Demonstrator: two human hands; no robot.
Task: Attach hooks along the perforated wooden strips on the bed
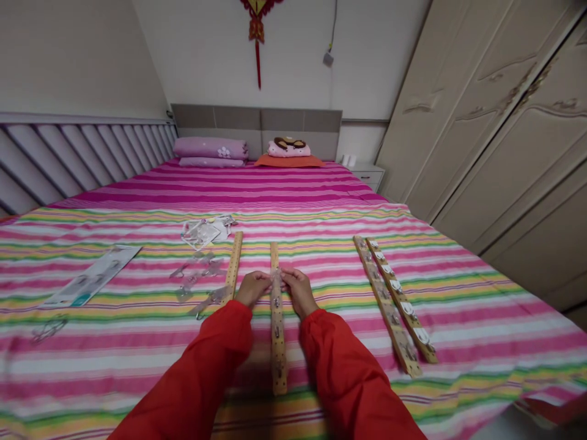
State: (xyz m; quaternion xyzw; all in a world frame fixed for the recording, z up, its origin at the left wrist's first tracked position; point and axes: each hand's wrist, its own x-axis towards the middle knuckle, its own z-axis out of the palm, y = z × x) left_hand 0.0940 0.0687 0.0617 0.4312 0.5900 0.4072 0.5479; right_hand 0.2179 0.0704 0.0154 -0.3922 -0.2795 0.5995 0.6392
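A long wooden strip (277,342) with small metal hooks lies lengthwise on the striped bed sheet (114,342) in front of me. My left hand (253,287) and my right hand (298,288) meet over its upper part. Both pinch a small clear plastic piece (276,280) held against the strip. Red sleeves cover both arms. A second bare wooden strip (234,264) lies just left of my left hand.
Two wooden strips (394,299) fitted with clear hooks lie at the right. Loose clear hooks (197,281) and opened plastic packaging (206,231) lie at the left, with a printed card (94,276) further left. Pillows (211,150) sit at the headboard. A wardrobe (504,134) stands at the right.
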